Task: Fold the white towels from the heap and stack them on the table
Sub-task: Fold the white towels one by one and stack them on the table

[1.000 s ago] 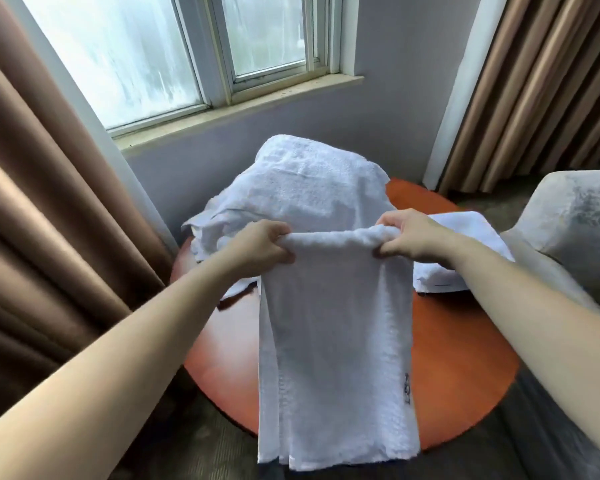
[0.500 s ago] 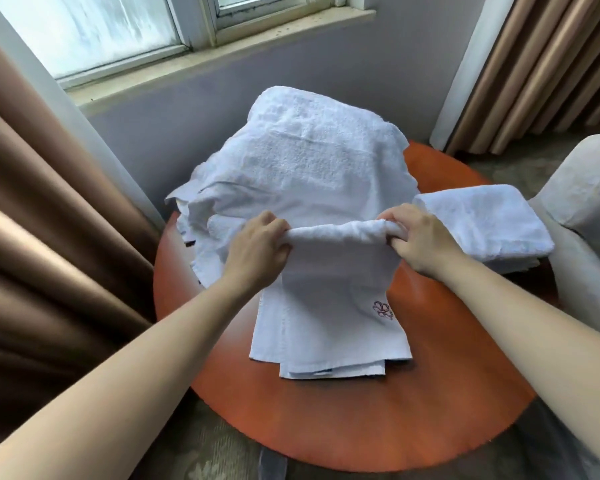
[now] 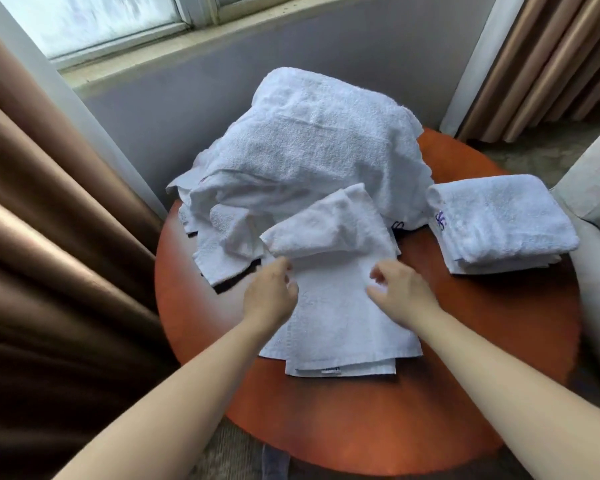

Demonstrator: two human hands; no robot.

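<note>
Lying on the worktop (image 3: 499, 341), the folded towel (image 3: 343, 323) is overhung by left hand (image 3: 269, 299) and right hand (image 3: 400, 297), both grips wide, empty.

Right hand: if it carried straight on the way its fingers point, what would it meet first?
Most likely the turned-over far end of the towel being folded, just beyond the right hand; the heap lies behind it. Depth is unclear.

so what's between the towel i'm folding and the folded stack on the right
In the head view, only a bare strip of the orange table separates the half-folded towel from the folded stack; they do not touch.
</note>
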